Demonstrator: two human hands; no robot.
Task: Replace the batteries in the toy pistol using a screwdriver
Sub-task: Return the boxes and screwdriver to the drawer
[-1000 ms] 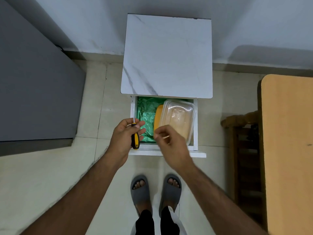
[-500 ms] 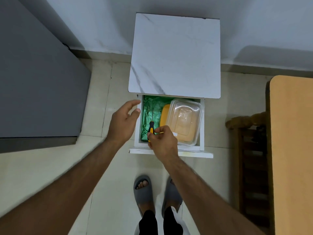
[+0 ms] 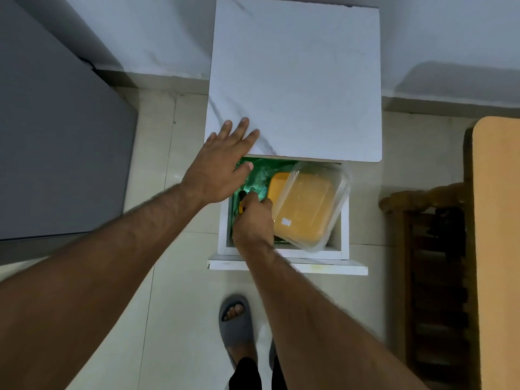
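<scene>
Down in the drawer (image 3: 282, 253), right hand (image 3: 253, 220) fingers (image 3: 250, 197) curled over the yellow-and-black screwdriver (image 3: 241, 206), mostly hidden; whether pinched or just touched, cannot tell. Left hand (image 3: 218, 167) fingers (image 3: 239, 130) spread flat on the white worktop (image 3: 304, 80) edge. No toy pistol in view. Best to keep that brace, seat the tool on the green bag (image 3: 260, 175), clear of the plastic container (image 3: 309, 204), and draw out cleanly.

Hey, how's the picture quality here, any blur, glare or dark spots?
Head view: dim, bluish light; the left hand and right hand are slightly motion-blurred; faint glare on the clear container; the drawer interior is shadowed; wide-angle bending at the edges.
</scene>
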